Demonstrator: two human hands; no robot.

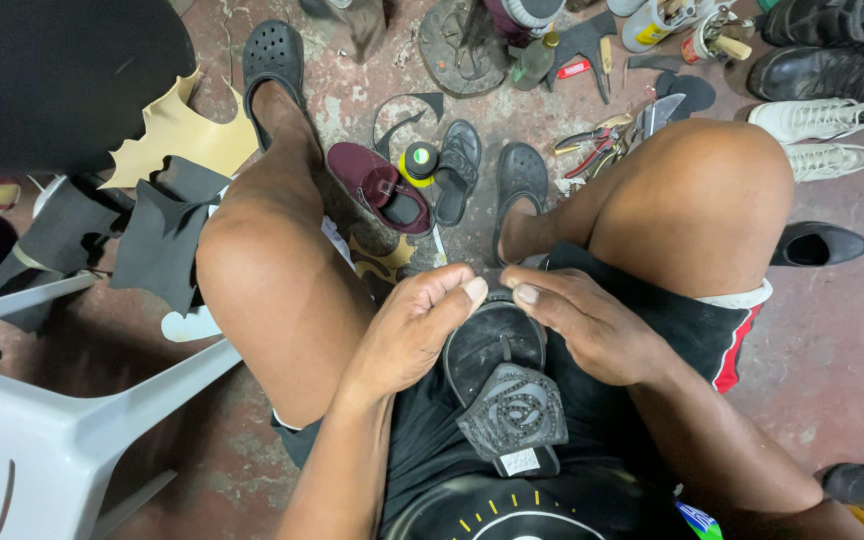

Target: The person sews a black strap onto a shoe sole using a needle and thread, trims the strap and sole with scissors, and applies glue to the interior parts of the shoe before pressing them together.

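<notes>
A black sandal (497, 350) lies on the person's lap between the thighs, toe end pointing away, with a dark patterned strap piece (514, 415) lying loose across its heel end. Both hands meet at the toe end: the left hand (414, 330) is curled with thumb and forefinger pinched together right at the front rim, and the right hand (592, 322) rests flat-fingered on the sandal's right edge, thumb tip pressed close against the left one. Whether something thin is held between the fingertips cannot be told. This looks like the step of working on the toe end of the sandal, perhaps seating or pulling something there; the next move would call for a firm grip with one hand steadying the sole while the other works at the front. Beyond the knees, on the stained concrete floor (832, 340), sit a maroon shoe (380, 188), a black flip-flop (458, 168), a small yellow-and-black tin (417, 162) and pliers (592, 138). White sneakers (814, 120) and black shoes lie at the right, tan and black sheet pieces (177, 135) at the left, and a white plastic chair (32, 440) stands beside the left leg.
</notes>
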